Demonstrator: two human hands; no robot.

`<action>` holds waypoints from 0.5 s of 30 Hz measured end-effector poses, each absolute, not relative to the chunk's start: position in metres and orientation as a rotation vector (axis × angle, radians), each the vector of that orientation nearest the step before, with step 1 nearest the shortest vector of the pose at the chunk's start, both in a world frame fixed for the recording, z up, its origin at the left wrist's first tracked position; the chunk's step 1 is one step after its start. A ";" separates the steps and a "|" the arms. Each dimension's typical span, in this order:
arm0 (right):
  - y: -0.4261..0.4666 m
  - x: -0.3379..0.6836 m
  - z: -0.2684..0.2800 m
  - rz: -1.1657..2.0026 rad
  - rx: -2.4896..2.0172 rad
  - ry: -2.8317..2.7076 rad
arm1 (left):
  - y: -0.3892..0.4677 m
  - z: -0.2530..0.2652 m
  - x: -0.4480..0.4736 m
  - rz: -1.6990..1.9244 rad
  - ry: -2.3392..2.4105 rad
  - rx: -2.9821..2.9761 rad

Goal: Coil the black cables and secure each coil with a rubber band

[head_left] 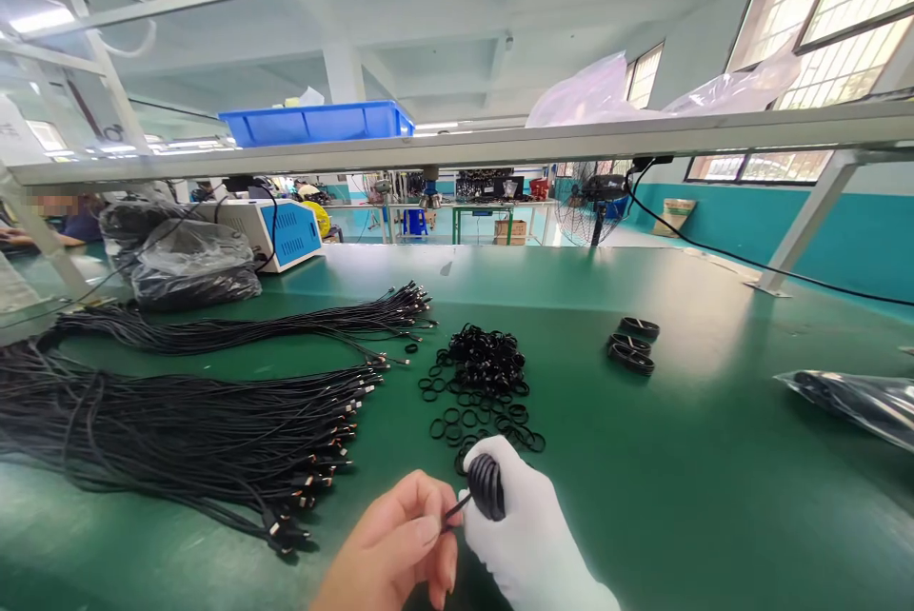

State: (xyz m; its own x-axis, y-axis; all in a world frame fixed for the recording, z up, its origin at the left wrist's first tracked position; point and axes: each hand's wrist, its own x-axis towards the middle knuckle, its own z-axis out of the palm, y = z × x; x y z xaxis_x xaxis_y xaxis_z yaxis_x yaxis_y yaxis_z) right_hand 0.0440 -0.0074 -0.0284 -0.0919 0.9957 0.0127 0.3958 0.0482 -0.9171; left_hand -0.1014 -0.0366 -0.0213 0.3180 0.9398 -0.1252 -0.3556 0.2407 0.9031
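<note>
Here, at the bottom centre of the frame, two hands work over a green table (643, 497). The right hand (525, 535), in a white glove, is closed around a coiled black cable (487, 485), gripping the bundle between thumb and fingers. The coil stands roughly upright in the grip, its long axis running top to bottom of the frame. The bare left hand (396, 544) pinches the cable's loose end (455, 508) between thumb and forefinger; that short end points down and to the left, away from the coil.

Just above the hands, in the middle of the frame, lies a heap of small black rings (482, 383), too many to count, some scattered singly around it. To the left, two long bundles of straight black cables (214, 421) stretch across the table, their plug ends pointing right toward the rings. At centre right sit three finished coils (632, 344), close together. A clear plastic bag (857, 402) lies at the right edge. In the upper left, a blue bin (318, 123) rests on an overhead shelf.
</note>
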 end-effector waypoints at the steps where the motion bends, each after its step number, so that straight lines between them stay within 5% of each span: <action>1: -0.008 0.044 -0.030 1.004 -1.417 -1.610 | -0.036 -0.019 -0.104 1.010 0.771 0.921; 9: -0.012 0.043 -0.039 0.798 -1.325 -1.771 | -0.015 -0.002 -0.115 0.457 1.412 1.785; 15: -0.006 0.044 -0.025 1.197 -1.315 -1.781 | -0.014 0.019 -0.117 0.258 1.586 2.041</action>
